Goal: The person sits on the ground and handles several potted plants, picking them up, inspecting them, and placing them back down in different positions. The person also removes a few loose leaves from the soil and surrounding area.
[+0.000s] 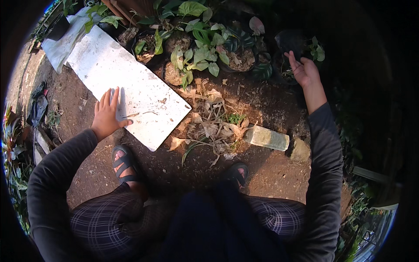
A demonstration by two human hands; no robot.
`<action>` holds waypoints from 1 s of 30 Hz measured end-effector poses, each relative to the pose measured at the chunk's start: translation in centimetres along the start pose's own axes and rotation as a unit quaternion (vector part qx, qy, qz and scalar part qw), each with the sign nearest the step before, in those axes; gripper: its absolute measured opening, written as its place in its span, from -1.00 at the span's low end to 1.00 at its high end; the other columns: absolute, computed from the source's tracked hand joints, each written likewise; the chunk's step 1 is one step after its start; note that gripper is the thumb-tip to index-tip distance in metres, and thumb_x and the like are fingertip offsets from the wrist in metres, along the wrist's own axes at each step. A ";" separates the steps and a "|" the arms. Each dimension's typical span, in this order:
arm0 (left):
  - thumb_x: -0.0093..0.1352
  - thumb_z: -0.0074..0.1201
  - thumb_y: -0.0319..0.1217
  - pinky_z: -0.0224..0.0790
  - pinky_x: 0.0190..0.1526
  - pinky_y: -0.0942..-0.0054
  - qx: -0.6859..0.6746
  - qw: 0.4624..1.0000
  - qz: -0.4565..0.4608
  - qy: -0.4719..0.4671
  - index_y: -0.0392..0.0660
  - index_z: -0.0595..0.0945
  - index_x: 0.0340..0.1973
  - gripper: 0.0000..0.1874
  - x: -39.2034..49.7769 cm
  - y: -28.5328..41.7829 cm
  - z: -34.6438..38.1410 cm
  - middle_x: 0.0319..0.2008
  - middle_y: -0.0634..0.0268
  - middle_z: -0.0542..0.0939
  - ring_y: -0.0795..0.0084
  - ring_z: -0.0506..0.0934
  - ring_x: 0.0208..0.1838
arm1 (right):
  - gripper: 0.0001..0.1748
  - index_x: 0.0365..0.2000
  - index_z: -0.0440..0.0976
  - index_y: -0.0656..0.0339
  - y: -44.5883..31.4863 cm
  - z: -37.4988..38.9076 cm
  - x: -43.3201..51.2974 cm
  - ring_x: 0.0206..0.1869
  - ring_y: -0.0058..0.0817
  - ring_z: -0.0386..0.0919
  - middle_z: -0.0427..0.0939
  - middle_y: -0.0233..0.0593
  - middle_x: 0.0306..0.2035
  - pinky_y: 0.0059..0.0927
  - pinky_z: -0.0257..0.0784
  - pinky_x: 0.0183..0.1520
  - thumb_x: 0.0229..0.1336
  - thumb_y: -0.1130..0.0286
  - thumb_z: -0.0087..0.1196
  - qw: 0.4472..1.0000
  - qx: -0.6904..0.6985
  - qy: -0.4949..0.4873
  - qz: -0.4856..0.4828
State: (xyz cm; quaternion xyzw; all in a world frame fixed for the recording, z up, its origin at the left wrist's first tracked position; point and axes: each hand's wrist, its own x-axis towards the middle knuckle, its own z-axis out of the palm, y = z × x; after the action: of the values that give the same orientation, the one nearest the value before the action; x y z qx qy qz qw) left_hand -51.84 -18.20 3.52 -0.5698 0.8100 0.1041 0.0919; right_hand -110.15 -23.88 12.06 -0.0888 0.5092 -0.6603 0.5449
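Note:
My left hand [107,113] is over the near-left edge of a long white board [131,85], fingers spread and holding nothing. It casts a shadow on the board; whether the palm presses on it I cannot tell. Dirt specks and bits of dry leaf lie on the board's surface. At the far right, my right hand [305,72] is raised, palm up, with its fingers apart. Its fingertips are close to a black plastic plant pot [289,41] in deep shade; contact cannot be made out.
Potted plants with variegated leaves [203,55] line the far side. Dry leaves [212,124] form a heap mid-ground, beside a pale rectangular block [267,138] and a stone [300,150]. A translucent plastic sheet [59,49] meets the board's far end. My sandalled feet [124,165] stand on bare soil.

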 end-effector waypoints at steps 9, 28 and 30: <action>-0.15 0.46 -0.04 -0.32 0.34 -0.19 0.101 0.983 -0.045 -0.147 -0.30 -0.18 0.35 0.40 3.6 0.7 -0.2 0.28 -0.49 -0.03 -0.36 -0.04 0.38 | -0.45 0.29 -0.34 0.34 -2.0 -4.6 15.9 0.22 0.21 0.21 -0.13 0.32 0.31 0.09 0.37 0.21 0.37 0.47 -0.53 0.990 0.132 -0.053 0.010; -0.14 0.50 -0.26 -0.20 0.35 -0.06 0.079 0.969 -0.076 -0.220 -0.44 -0.30 0.30 0.42 4.8 1.5 0.2 0.27 -0.57 -0.17 -0.46 -0.14 0.37 | -0.66 0.01 0.17 0.32 3.9 -6.4 32.3 0.02 -0.02 0.37 0.23 0.11 0.05 0.01 0.40 0.09 0.24 0.45 -0.30 0.995 0.048 0.076 0.037; -0.15 0.50 -0.32 -0.23 0.36 -0.05 0.078 0.968 -0.091 -0.222 -0.42 -0.33 0.30 0.43 4.9 1.5 0.3 0.29 -0.53 -0.20 -0.41 -0.18 0.39 | -0.70 -0.08 0.26 0.30 4.2 -5.3 31.4 -0.04 -0.06 0.41 0.33 0.06 -0.04 -0.02 0.41 0.03 0.19 0.43 -0.24 0.995 -0.038 0.055 0.080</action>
State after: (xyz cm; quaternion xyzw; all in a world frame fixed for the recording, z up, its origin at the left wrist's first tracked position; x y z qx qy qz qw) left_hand -54.87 -22.05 1.99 -0.5944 0.7197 0.1558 0.3231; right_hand -123.31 -45.74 -7.40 -0.0317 0.5687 -0.5985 0.5633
